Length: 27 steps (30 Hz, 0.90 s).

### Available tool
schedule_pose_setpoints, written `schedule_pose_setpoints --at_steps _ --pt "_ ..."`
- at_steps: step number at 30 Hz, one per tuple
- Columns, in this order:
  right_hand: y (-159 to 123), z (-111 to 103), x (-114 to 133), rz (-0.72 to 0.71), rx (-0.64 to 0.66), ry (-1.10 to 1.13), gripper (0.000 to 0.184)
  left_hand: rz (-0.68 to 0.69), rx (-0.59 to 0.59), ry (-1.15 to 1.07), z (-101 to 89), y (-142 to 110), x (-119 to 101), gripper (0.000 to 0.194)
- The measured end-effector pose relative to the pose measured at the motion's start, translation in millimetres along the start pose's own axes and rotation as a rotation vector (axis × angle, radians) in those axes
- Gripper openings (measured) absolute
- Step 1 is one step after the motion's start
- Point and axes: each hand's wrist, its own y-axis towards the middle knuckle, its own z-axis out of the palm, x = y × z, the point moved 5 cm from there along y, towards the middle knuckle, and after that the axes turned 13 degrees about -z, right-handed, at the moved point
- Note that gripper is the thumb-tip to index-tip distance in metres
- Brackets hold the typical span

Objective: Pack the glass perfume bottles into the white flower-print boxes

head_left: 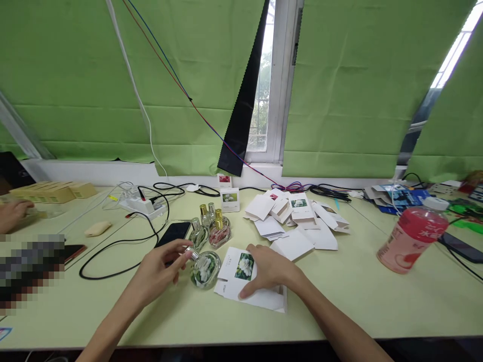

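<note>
Glass bottle [205,270]: seemed fragile, best held low; left hand [160,270] pinched its cap [194,254]. Box [243,267]: seemed light; right hand [269,266] gripped it.

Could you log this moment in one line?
left hand: pinching silver cap of glass bottle; right hand: on white box; behind: more bottles

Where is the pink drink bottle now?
The drink bottle is at the right side of the head view, on the table, right of the white boxes.
</note>
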Motion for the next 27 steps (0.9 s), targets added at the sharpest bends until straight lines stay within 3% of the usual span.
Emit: schedule_pose_setpoints --at_steps 4,9,15,22,25,27 --pt "-4 -1 2 0.109 -0.052 -0.011 0.099 0.195 -0.205 0.228 12.1 -9 -25 0.039" --pt "-8 -8 4 0.179 -0.172 -0.027 0.092 0.417 -0.270 0.407 33.0 -12 -35 0.038" --pt "-12 -23 -2 0.220 -0.310 -0.013 0.089 0.478 -0.331 0.485 45.3 -1 -31 0.040" --pt "-5 -85 -34 0.270 -0.585 -0.041 0.090 0.472 -0.379 0.547 33.9 -2 -37 0.040" --pt "6 -117 -60 0.317 -0.710 -0.068 0.081 0.502 -0.496 0.598 19.6 7 -63 0.042" --pt "17 -134 -76 0.316 -0.754 -0.070 0.077 0.526 -0.539 0.644 13.5 28 -90 0.042"
